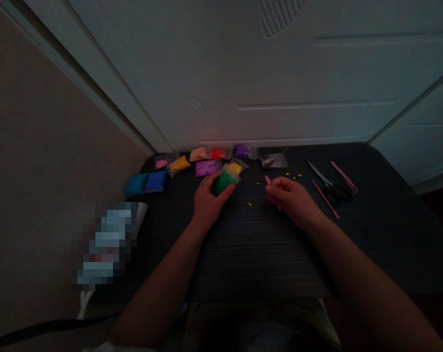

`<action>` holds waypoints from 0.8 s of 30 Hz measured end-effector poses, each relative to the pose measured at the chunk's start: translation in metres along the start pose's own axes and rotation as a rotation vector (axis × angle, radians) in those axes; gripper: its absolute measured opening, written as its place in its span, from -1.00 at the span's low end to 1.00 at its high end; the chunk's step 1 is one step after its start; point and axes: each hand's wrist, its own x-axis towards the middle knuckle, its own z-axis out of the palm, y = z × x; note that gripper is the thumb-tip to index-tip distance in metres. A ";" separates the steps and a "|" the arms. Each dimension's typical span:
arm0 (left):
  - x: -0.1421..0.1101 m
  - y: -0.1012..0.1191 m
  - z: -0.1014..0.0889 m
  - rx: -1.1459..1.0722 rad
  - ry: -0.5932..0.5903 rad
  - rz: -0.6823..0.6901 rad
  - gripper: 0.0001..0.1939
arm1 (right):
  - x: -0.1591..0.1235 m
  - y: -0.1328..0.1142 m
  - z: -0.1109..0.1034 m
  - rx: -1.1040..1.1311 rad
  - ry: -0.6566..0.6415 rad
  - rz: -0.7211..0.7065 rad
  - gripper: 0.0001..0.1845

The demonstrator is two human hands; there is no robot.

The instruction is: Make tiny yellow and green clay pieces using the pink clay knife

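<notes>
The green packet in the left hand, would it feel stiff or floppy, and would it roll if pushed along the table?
Probably floppy: the green packet looks like a thin, clear plastic bag. Likely light, since the left hand alone holds it up. I doubt it would roll; the similar blue packet lies flat on the table.

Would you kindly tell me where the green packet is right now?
In the head view, the green packet is near the middle of the picture, held in the left hand, just in front of the yellow packet.
</notes>
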 end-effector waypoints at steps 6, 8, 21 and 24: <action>-0.001 0.001 0.001 -0.030 0.008 -0.021 -0.51 | 0.003 0.001 -0.001 -0.149 0.050 -0.055 -0.78; -0.001 0.001 0.001 -0.044 0.001 -0.025 -0.51 | 0.003 0.000 -0.001 -0.190 0.057 -0.056 -0.76; 0.000 0.006 0.000 -0.275 -0.050 -0.148 -0.54 | -0.002 -0.003 0.000 -0.737 0.103 -0.244 -0.66; 0.001 0.009 0.000 -0.584 -0.119 -0.280 -0.62 | -0.004 -0.003 0.002 -0.912 0.104 -0.328 -0.63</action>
